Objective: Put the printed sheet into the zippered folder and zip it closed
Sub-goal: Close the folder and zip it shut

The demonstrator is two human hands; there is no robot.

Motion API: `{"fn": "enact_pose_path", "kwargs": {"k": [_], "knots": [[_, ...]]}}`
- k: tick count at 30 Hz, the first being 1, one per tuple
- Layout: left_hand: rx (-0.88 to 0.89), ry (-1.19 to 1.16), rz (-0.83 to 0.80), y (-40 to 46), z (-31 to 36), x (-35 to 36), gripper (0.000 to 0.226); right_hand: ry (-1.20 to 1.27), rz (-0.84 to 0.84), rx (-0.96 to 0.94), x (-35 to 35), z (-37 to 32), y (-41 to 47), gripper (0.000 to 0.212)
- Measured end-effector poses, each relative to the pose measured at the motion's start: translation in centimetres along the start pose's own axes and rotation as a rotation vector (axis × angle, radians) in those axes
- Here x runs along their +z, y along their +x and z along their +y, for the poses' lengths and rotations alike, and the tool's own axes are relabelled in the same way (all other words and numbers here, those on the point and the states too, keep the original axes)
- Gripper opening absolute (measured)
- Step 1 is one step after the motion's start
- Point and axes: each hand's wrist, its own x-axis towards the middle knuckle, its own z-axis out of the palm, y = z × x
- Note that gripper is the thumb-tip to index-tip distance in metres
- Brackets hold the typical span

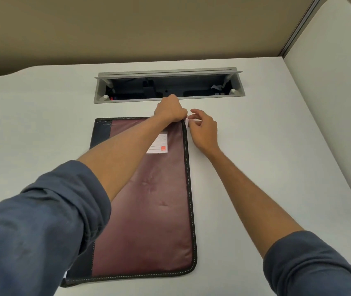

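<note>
The maroon zippered folder (149,199) is lying flat on the white counter (31,116). The left hand (171,110) is clenching its far right corner; the right hand (202,130) is hovering just beside that corner, fingers (193,118) loosely curled and apart. The folder's label (157,144) is carrying ruled lines, writing unreadable.
</note>
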Motion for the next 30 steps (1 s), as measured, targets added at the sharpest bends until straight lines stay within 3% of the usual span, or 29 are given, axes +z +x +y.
{"fn": "enact_pose_path", "kwargs": {"k": [4, 12, 15, 21, 23, 30], "knots": [[-0.004, 0.02, 0.037, 0.4, 0.0, 0.2, 0.015, -0.07, 0.063, 0.026, 0.9, -0.5, -3.0, 0.039], [0.115, 0.19, 0.176, 0.0, 0.5, 0.2, 0.02, -0.068, 0.148, 0.116, 2.1, -0.9, -4.1, 0.03], [0.045, 0.159, 0.188, 0.4, -0.9, -0.9, 0.024, -0.076, 0.155, 0.125, 2.0, -0.9, -3.9, 0.029], [-0.052, 0.028, 0.029, 0.6, -2.3, -2.0, 0.011, -0.104, 0.109, 0.126, 1.6, -1.2, -3.5, 0.032], [-0.054, 0.002, -0.03, 0.6, -2.3, -2.3, 0.016, -0.118, 0.056, 0.126, 1.2, -1.3, -3.2, 0.032], [-0.074, 0.106, -0.205, 0.0, -0.3, -3.9, 0.017, -0.04, -0.046, 0.124, 0.9, -1.5, -1.4, 0.026]]}}
